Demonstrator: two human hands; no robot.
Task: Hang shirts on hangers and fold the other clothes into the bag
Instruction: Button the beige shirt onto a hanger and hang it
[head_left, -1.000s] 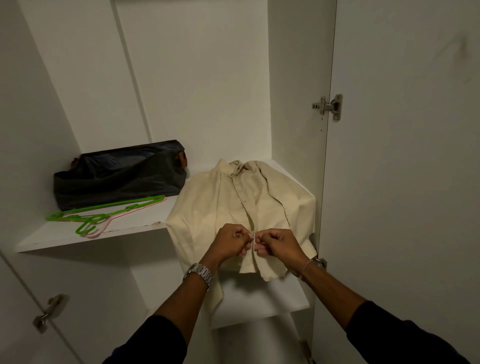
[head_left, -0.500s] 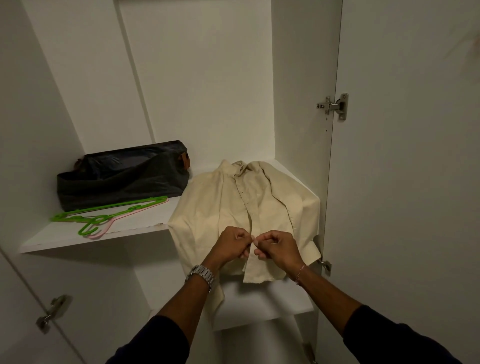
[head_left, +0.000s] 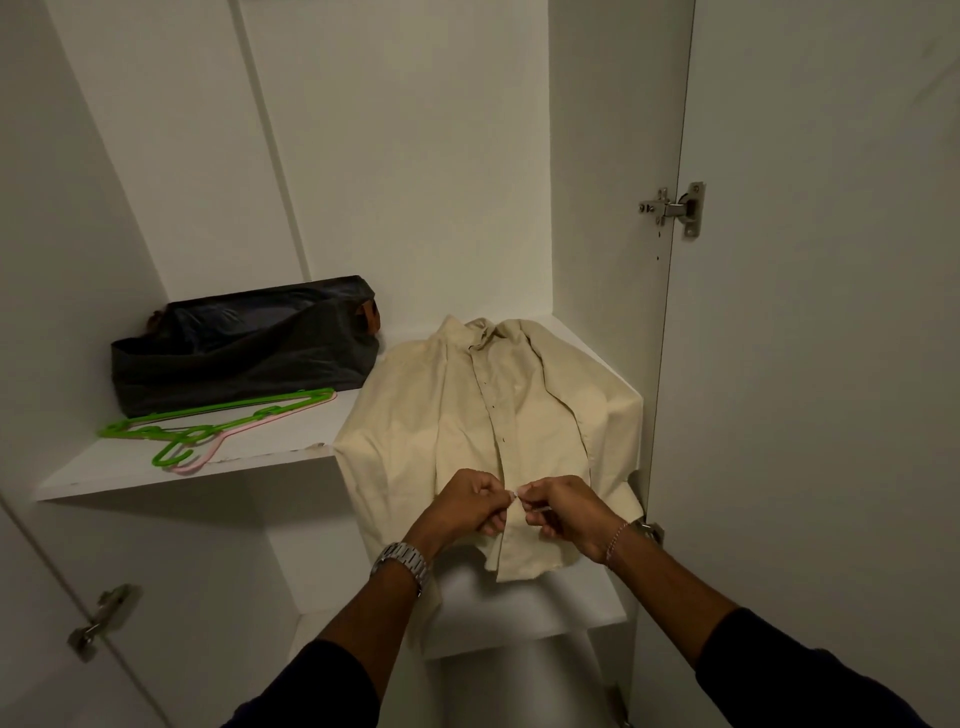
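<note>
A cream button-up shirt lies front-up on the white wardrobe shelf, its lower part hanging over the shelf's front edge. My left hand and my right hand meet at the shirt's front placket near the hem. Each pinches one edge of the placket, fingertips almost touching at a small button. A dark bag sits at the back left of the shelf. Green and pink hangers lie flat in front of the bag.
The open wardrobe door stands on the right with a metal hinge. A lower white shelf sits beneath the hanging shirt. Another door with a hinge is at the lower left.
Both hands stay pinched at the shirt's lower placket, with only small finger movement. The view has shifted slightly.
</note>
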